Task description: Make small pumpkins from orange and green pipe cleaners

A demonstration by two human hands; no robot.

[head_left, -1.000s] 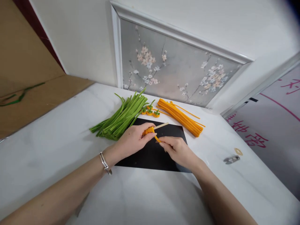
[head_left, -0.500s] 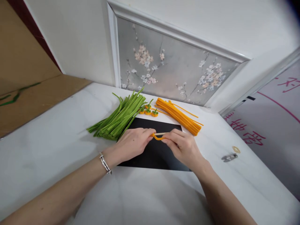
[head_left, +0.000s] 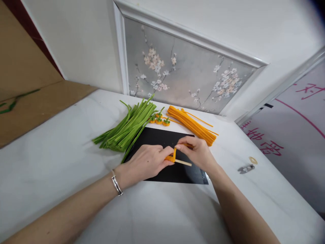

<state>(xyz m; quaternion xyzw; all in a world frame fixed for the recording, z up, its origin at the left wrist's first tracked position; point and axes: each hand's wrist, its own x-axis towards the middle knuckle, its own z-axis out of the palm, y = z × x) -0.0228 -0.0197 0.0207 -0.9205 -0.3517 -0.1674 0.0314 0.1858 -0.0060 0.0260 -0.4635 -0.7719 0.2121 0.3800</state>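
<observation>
White surface (head_left: pixel 50 162). Orange strip (head_left: pixel 174 155) wound on stick (head_left: pixel 184 163), over black mat (head_left: pixel 169 136). Left hand (head_left: pixel 149 161): grip tight round wound part. Right hand (head_left: pixel 198 151): grip pinched on strip's loose part. Green bunch (head_left: pixel 129 127) at mat's left, orange bunch (head_left: pixel 191 126) behind, small orange bits (head_left: pixel 159 121) between.

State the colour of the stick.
The stick is pale beige; the head view shows it best.
</observation>
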